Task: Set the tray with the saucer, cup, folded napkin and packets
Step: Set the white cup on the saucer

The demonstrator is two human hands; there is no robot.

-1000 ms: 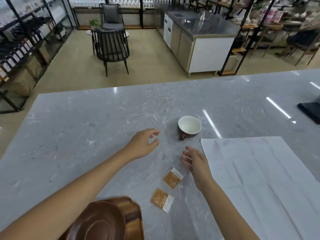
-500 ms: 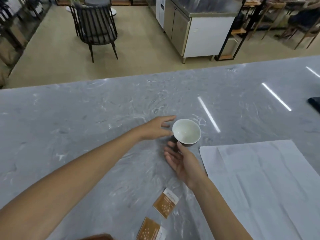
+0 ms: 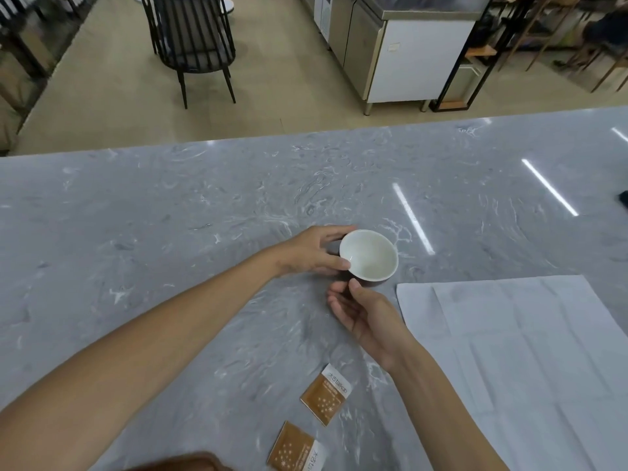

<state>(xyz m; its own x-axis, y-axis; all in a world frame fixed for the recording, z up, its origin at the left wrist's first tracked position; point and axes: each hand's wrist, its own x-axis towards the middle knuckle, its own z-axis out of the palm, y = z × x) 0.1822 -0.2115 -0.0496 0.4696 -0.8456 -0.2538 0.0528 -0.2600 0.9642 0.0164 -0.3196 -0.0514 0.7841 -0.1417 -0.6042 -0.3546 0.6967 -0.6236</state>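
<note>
A cup (image 3: pixel 369 259), white inside and brown outside, sits tilted toward me at the middle of the grey marble table (image 3: pixel 170 232). My left hand (image 3: pixel 312 253) grips its left rim between thumb and fingers. My right hand (image 3: pixel 363 314) comes from below, palm up, its thumb and fingertips closed at the cup's near side where the handle is hidden. Two brown packets (image 3: pixel 326 394) (image 3: pixel 295 448) lie flat closer to me. A white napkin (image 3: pixel 509 351) lies spread open on the right. A brown sliver of the saucer (image 3: pixel 180 463) shows at the bottom edge; the tray is out of view.
A dark object (image 3: pixel 624 198) pokes in at the right edge of the table. Beyond the table's far edge stand a black chair (image 3: pixel 193 45) and a steel counter (image 3: pixel 401 52) on the floor.
Both hands reached forward from near the packets to the cup and closed on it. The cup now tilts toward me. The view tipped so the tray and saucer slid out at the bottom.
</note>
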